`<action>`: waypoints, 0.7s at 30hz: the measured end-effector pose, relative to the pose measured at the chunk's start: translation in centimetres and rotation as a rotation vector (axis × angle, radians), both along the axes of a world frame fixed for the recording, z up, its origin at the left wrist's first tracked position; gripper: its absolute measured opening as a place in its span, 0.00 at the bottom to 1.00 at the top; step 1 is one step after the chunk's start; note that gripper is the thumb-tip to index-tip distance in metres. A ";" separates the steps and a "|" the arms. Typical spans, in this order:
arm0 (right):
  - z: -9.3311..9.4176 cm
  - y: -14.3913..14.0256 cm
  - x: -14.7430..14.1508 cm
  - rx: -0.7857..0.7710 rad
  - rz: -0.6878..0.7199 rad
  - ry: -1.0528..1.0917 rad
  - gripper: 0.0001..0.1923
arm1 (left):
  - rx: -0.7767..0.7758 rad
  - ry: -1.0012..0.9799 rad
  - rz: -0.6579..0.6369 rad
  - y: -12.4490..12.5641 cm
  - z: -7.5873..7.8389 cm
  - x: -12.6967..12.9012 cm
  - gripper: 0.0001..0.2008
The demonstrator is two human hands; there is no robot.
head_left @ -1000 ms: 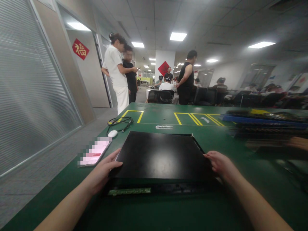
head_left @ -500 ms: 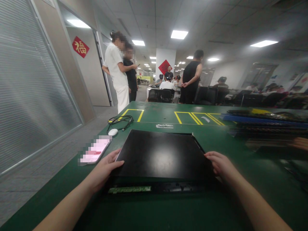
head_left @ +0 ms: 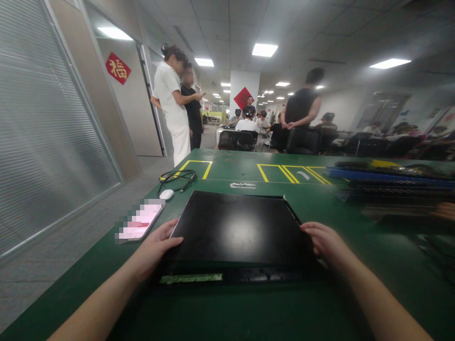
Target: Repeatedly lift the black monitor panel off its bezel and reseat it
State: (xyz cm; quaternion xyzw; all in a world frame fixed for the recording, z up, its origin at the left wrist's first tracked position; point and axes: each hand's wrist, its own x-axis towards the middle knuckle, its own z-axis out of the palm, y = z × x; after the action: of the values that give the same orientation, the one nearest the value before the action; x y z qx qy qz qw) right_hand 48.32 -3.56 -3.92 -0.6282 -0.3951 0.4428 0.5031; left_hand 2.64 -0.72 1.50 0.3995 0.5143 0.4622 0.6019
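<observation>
Nearest my view, between the forearms and just this side of the hands, I see one green circuit strip on a dark bar. Just past it, between the two hands, is one dark panel; I can't tell whether it is resting or lifted. I have the left hand clamped on its left edge, thumb on the face. The right hand is pinched at the right edge; whether it also takes in the thin rim there, I can't tell.

I'd expect the panel to be light for its spread, stiff, smooth enough to slip and easily cracked or smudged. I'd hold it by opposite edges with even pressure, off the glossy middle.

Counting outward: one phone just beyond and left of the left hand; one other person's hand, blurred, well right of the right hand; one white oval object ahead of the left hand; one pale strip ahead, between both hands; one coiled black cable past the oval. The stack beyond the right hand is too blurred to count.
</observation>
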 end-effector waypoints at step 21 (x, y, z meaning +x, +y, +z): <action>1.9 -0.2 0.1 0.060 -0.140 -0.642 0.21 | -0.097 0.046 0.070 0.0 1.1 1.0 0.28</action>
State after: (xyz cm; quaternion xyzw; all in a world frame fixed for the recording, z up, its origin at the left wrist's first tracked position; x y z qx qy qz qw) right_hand 48.41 -3.78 -2.01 -0.7462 -0.5022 0.1747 0.4006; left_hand 3.66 -0.76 2.59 0.3623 0.5636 0.4479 0.5920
